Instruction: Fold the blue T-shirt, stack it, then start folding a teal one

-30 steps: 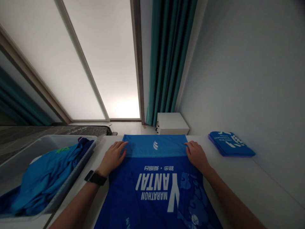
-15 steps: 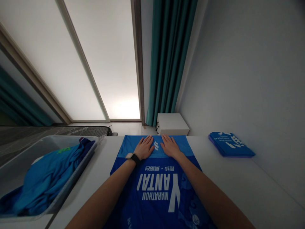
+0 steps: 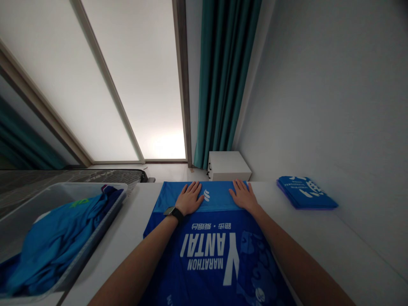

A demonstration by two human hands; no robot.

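A blue shirt [image 3: 210,250] with white "MARATHON" lettering lies spread on the white table [image 3: 321,238] in front of me. Its far end is folded over into a lighter blue band [image 3: 216,197]. My left hand [image 3: 190,198], with a dark watch at the wrist, lies flat on the left part of that band, fingers stretched out. My right hand [image 3: 244,196] lies flat on the right part of the band, fingers also spread. Neither hand grips anything.
A grey plastic bin [image 3: 22,212] at the left holds crumpled blue garments [image 3: 54,238]. A folded blue stack [image 3: 304,193] sits at the table's right by the wall. Beyond the table stand a white cabinet [image 3: 228,165], teal curtains and a bright window.
One second ago my hands were at the band's outer edges; they came together at its middle, and now my right hand has slid back to the right, the left slightly left.
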